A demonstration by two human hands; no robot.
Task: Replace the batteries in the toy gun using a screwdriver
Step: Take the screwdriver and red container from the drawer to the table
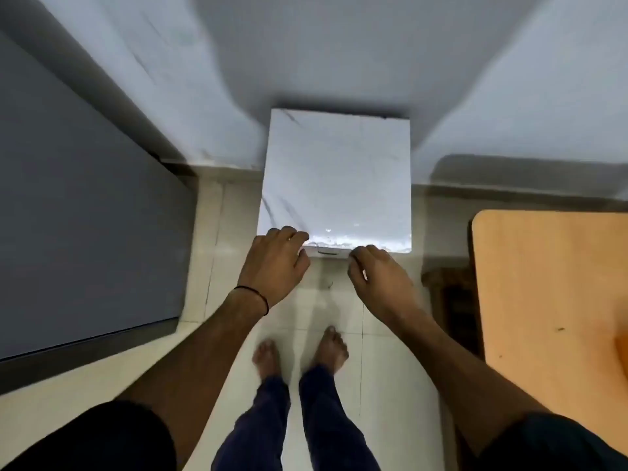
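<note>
**Position.** The person stands barefoot on a cream tiled floor (306,311). The view looks straight down.

**Work surface.** A white square top with grey marble veining (334,178) lies at 12 o'clock from the bare feet (331,348). Its far edge is against a pale grey-white wall (339,56). A short dark slot (328,253) shows on the front face just below the near edge, between the two hands.

**Left hand.** The left hand (275,263) is at the near-left corner of the white top, at 11 o'clock from the feet. Its fingers (289,232) are bent over the top face. The thumb (303,258) is against the front edge below them, so the hand grips that edge. A thin black cord (253,295) circles the wrist.

**Right hand.** The right hand (377,280) is at 1 o'clock from the feet, at the near edge of the top and to the right of the slot. Its fingertips (355,258) are curled downward close to the front face. Whether they hold or only touch it cannot be told.

**Task items.** The position of the toy gun, batteries and screwdriver cannot be told from this view.

**Surroundings.**
- At 9 o'clock: a large flat dark grey panel (85,215).
- At 3 o'clock: a tan wooden tabletop with a rounded corner (550,283).
- At 6 o'clock: dark blue trousers (258,419).
</note>
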